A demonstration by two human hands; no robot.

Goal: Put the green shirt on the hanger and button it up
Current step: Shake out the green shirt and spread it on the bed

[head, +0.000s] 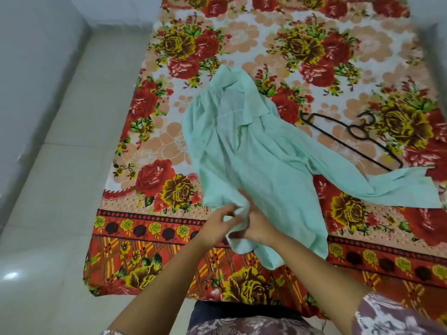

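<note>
A pale green shirt (254, 151) lies crumpled on a floral bedsheet, collar toward the far side, one sleeve stretched out to the right. A black hanger (350, 139) lies flat on the sheet to the right of the shirt, partly under that sleeve. My left hand (221, 223) and my right hand (256, 223) are together at the shirt's near edge. Both pinch a fold of the green fabric between their fingers. The cloth bunches up and hangs down just below my hands.
The bed with its red and yellow floral sheet (314, 56) fills most of the view. Its near edge is right in front of my body. A pale tiled floor (72, 165) runs along the left, bounded by a grey wall (29, 68).
</note>
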